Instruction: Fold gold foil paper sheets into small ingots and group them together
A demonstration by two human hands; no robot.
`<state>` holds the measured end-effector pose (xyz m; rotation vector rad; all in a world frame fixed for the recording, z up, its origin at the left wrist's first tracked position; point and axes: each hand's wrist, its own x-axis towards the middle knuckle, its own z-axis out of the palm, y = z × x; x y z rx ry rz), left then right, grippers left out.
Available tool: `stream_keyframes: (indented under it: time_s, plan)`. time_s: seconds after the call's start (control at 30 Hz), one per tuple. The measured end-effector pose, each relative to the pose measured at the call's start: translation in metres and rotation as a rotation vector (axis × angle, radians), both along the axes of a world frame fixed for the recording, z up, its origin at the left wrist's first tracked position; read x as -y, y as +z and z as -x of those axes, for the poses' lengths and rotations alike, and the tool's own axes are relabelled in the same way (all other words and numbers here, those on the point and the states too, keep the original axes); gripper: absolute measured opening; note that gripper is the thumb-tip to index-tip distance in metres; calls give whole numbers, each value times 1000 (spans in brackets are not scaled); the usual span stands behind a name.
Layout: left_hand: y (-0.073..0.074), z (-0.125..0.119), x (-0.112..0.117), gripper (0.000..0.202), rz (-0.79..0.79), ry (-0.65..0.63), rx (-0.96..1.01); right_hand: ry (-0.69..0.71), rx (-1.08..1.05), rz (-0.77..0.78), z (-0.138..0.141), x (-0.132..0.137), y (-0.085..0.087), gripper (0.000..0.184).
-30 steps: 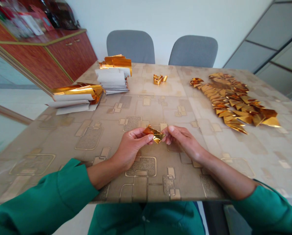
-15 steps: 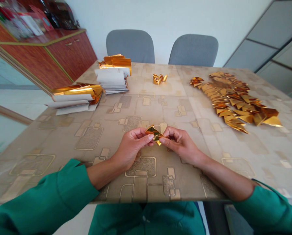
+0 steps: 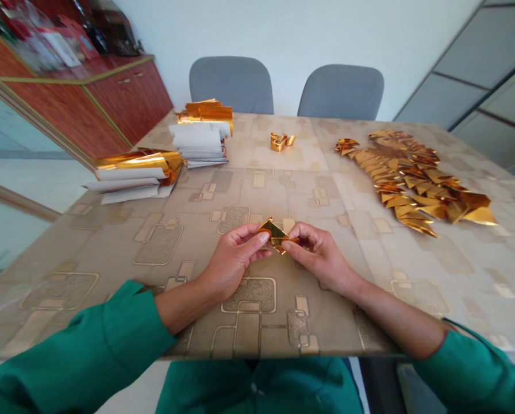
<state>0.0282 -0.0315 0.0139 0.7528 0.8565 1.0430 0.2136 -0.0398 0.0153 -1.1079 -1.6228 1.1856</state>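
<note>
The (image 3: 275,234) folded gold foil triangle has been tilted so that its point stands higher, and the two hands have been drawn slightly closer around it than in the earlier frames. The triangle is held in the air above the middle of the near side of the patterned table cover (image 3: 249,190), between both hands and not touching the table. It is pinched by the left hand (image 3: 234,259) at its left edge, with the fingers (image 3: 251,240) curled in and the thumb hidden behind the foil. The right hand (image 3: 320,256) grasps its right edge, with the fingertips (image 3: 292,246) pressed against the foil. Neither hand is released or clenched into a fist; both are partly closed in a light pinch. Green sleeves (image 3: 80,339) are worn on both forearms.

To the far right, a large pile of folded gold triangles (image 3: 412,184) is spread across the table in a long overlapping band. A small gold foil piece (image 3: 280,141) lies near the far edge. To the left, two stacks of white paper topped with gold foil (image 3: 132,178) (image 3: 201,138) are placed. Two grey chairs (image 3: 231,86) stand beyond the table, and a red wooden cabinet (image 3: 128,98) is seen at far left.
</note>
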Motion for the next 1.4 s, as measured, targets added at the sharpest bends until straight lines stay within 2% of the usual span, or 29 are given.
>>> stream_keyframes:
  time_s: [0.23, 0.33, 0.43, 0.73, 1.23, 1.33, 1.4]
  plan:
    - [1, 0, 0, 24, -17, 7, -34, 15, 22, -29, 0, 2, 0, 24]
    - [2, -1, 1, 28, 2, 37, 37, -44, -20, -36, 1, 2, 0, 25]
    - [2, 0, 3, 21, -8, 64, 58, -89, -4, -62, 2, 3, 0, 26]
    - [3, -3, 6, 23, 6, -4, 33, -151, 80, -121, 5, 3, 1, 24]
    - [3, -4, 5, 25, 8, 5, 24, -90, 137, -157, 8, 5, 7, 26]
    - [4, -3, 4, 24, 32, -48, 71, -2, 27, -76, 5, 6, 9, 26]
    - [6, -2, 3, 24, 57, -109, 103, 63, -103, 31, 2, 4, 8, 33]
